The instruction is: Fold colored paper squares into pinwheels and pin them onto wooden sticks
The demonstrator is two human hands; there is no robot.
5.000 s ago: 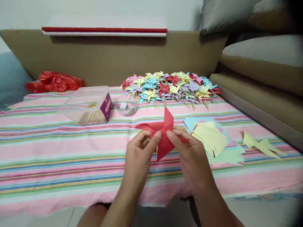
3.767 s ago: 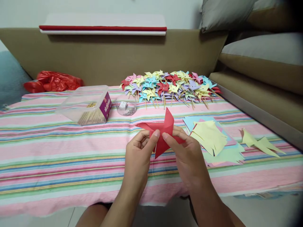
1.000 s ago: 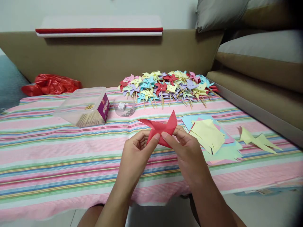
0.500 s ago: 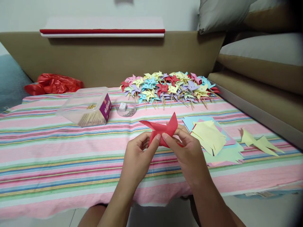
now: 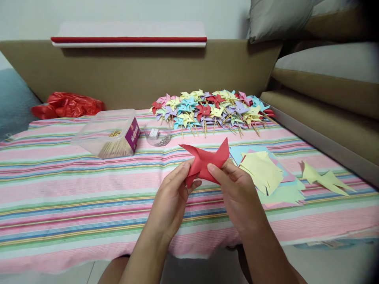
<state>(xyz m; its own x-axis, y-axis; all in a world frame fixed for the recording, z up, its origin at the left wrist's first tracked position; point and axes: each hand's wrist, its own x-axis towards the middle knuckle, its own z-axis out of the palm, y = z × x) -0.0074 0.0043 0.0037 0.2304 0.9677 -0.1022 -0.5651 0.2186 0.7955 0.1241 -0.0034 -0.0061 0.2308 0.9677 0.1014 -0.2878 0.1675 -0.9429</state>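
Both hands grip the red paper shape [image 5: 204,157] above the striped cloth [image 5: 89,189]: the left hand [image 5: 171,193] pinches its left edge, the right hand [image 5: 238,187] clamps it between thumb and fingers. Light, even pressure should spare its curved points from creasing. Cut paper sheets [image 5: 262,169] lie just beside, paper pinwheels [image 5: 204,111] beyond.

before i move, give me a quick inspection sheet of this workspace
Surface: striped cloth, slightly wrinkled.
Work things: red paper, held above the cloth; pinwheels heaped at back; cut sheets stacked at right; clear tub with sticks; round clear dish with small pieces.
Clutter: red plastic bag, back left; loose yellow piece, far right.
Hands: left hand and right hand grip the red paper's two sides.
Cables: nothing seen.
Surroundings: brown panel behind; stacked cushions at right.
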